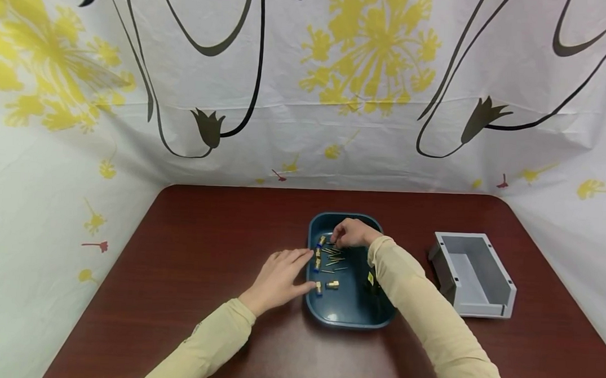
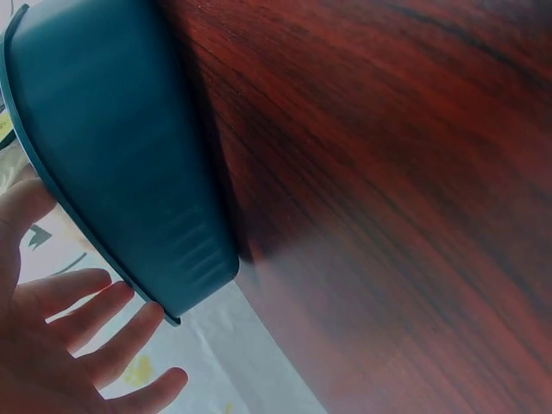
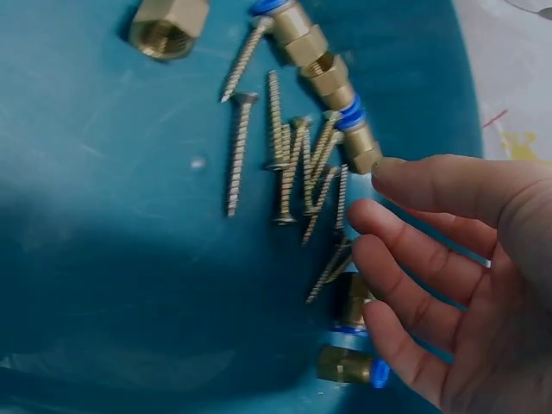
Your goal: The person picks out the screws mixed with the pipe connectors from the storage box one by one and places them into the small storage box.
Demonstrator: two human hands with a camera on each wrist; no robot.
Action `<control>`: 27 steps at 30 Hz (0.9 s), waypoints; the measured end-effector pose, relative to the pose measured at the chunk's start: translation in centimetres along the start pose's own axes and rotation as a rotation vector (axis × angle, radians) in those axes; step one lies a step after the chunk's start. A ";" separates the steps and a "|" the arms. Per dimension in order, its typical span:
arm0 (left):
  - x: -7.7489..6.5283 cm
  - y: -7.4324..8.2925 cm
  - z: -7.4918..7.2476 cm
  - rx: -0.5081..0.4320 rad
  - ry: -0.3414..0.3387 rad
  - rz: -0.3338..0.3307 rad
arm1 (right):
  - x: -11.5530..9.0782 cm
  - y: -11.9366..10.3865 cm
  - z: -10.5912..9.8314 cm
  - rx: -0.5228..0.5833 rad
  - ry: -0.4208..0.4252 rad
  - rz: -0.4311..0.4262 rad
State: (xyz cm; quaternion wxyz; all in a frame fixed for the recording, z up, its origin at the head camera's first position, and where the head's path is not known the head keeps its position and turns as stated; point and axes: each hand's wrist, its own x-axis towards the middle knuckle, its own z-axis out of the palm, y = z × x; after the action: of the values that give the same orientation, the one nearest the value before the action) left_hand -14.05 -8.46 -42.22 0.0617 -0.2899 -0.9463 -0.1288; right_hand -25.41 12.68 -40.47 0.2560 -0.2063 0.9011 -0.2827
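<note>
A blue-green tray (image 1: 350, 314) holds a cluster of screws (image 3: 291, 172) and several brass fittings with blue collars. My left hand (image 1: 280, 275) is at the tray's left rim, its fingers spread and fairly straight; in the left wrist view the fingertips (image 2: 148, 312) meet the rim. Over the far part of the tray is my right hand (image 1: 356, 233), fingers loosely bent. Its thumb tip is right at the end of one brass fitting (image 3: 360, 148), and nothing shows between the fingers. A larger brass piece (image 3: 172, 24) with a threaded opening lies apart from the screws.
To the right of the tray stands a grey open-fronted bin (image 1: 483, 311) on the dark red-brown table (image 1: 220, 225). A black item with a yellow label (image 1: 371, 279) is partly hidden by my right sleeve. A patterned cloth (image 1: 287, 87) hangs behind the table.
</note>
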 end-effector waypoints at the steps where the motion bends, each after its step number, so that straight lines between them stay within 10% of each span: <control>1: 0.0 0.0 0.0 -0.002 -0.001 -0.001 | 0.1 0.1 0.1 -0.002 0.004 0.008; 27: -0.1 0.3 -0.3 -0.018 -0.041 -0.038 | 1.3 0.7 2.3 -0.025 0.087 0.078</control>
State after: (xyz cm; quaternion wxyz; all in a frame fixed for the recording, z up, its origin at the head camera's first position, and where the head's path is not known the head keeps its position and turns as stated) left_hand -13.84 -8.36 -41.92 0.0375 -0.2751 -0.9515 -0.1325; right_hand -25.26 11.65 -42.99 0.2247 -0.1617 0.9222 -0.2701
